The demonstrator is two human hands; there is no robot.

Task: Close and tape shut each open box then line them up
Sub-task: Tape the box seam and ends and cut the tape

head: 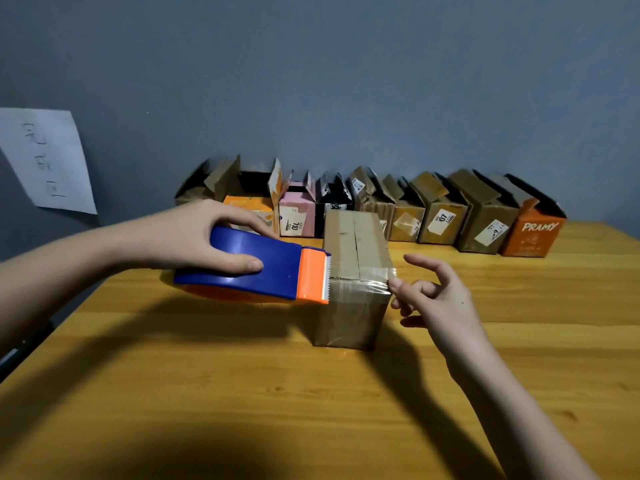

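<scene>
Right hand (pixel 427 299) pinching tape end (pixel 389 275) at near corner of closed box (pixel 353 271) mid-table, left hand (pixel 204 233) gripping dispenser (pixel 256 263); risk: slack or skewed pull wrinkling strip, leaving seam unsealed.

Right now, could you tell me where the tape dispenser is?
In the head view, the blue-and-orange tape dispenser is left of centre, gripped by the left hand, its cutter against the closed brown box.
</scene>
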